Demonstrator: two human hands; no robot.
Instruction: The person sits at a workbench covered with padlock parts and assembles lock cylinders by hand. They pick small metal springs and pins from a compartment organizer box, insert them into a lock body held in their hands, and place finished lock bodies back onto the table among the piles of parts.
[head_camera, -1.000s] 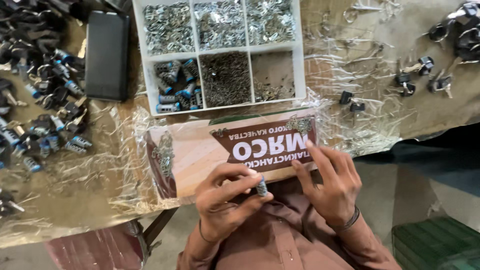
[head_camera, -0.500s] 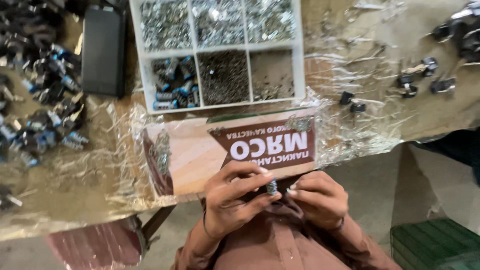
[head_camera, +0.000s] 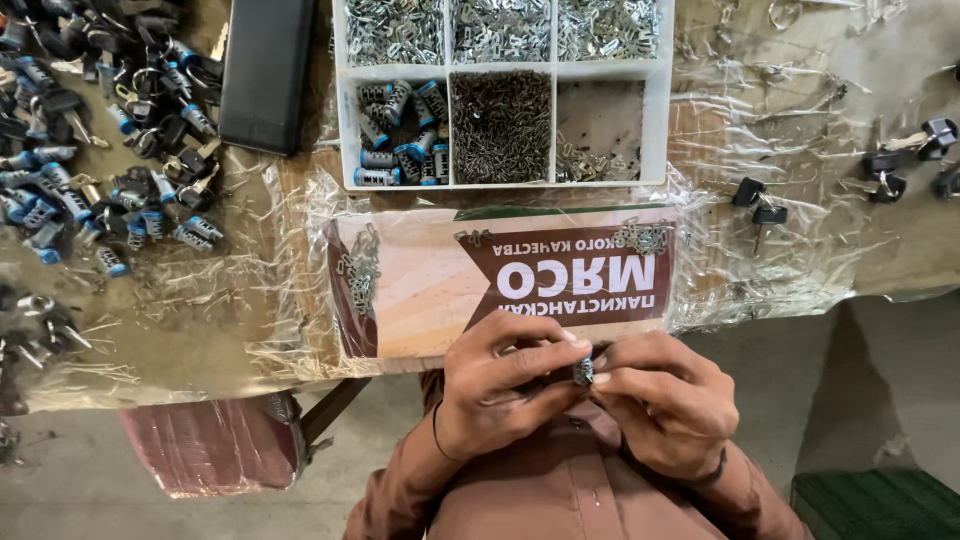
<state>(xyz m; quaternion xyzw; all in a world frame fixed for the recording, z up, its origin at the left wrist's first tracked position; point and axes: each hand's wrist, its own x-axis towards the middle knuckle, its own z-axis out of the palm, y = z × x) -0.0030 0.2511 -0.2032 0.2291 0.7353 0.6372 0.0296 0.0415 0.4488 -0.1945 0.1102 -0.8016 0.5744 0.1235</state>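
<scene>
Pinching a small metal lock cylinder (head_camera: 582, 372) between both hands, the left hand (head_camera: 500, 385) and right hand (head_camera: 665, 400) meet just off the table's near edge; steady fingertip pressure should keep it aligned. Beyond lies one printed cardboard sheet (head_camera: 500, 280), then one white plastic six-compartment tray (head_camera: 500, 90), one black flat case (head_camera: 265, 70) and, toward the left edge, too many blue-tipped cylinders (head_camera: 110, 180) to count.

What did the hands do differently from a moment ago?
The right hand slid in from the printed card toward the left hand, and now both pinch the small metal part close together by the chest. The left hand kept hold of that part throughout. The white sorting tray, the black case and the pile of lock parts stayed put.
</scene>
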